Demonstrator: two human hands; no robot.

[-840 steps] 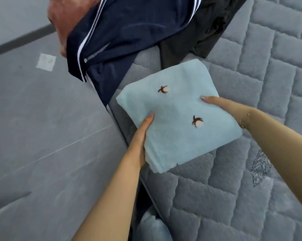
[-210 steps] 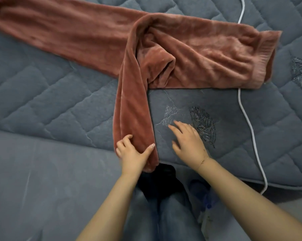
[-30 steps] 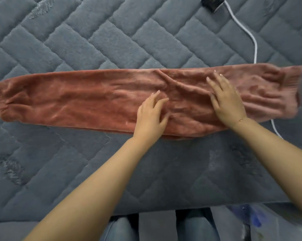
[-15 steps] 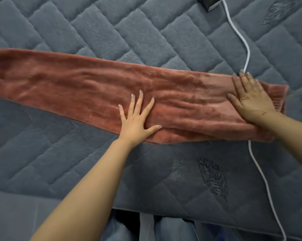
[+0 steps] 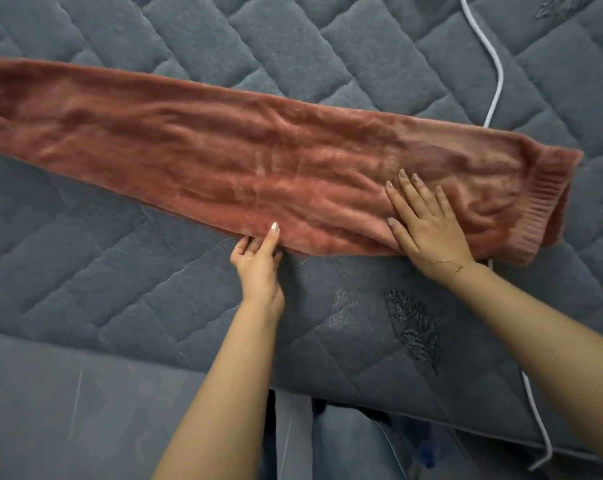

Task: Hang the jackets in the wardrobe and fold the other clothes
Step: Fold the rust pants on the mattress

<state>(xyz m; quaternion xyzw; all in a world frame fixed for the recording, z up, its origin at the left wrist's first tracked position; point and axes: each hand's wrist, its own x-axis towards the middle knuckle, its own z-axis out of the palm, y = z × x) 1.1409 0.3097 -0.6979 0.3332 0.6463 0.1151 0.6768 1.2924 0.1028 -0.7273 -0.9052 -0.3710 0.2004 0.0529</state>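
- Rust-coloured plush trousers (image 5: 258, 168) lie folded into one long band across the grey quilted mattress (image 5: 120, 278), from the left edge of our view to the ribbed cuff (image 5: 549, 206) at the right.
- Our left hand (image 5: 258, 261) is at the near edge of the band, around its middle; the thumb lies on top of the fabric and the fingers seem to go under the edge, so it pinches the cloth.
- Our right hand (image 5: 425, 223) rests flat on the trousers near the cuff, fingers straight and a little spread.
- White cable (image 5: 497, 74) runs over the mattress at the right and passes under the trousers.
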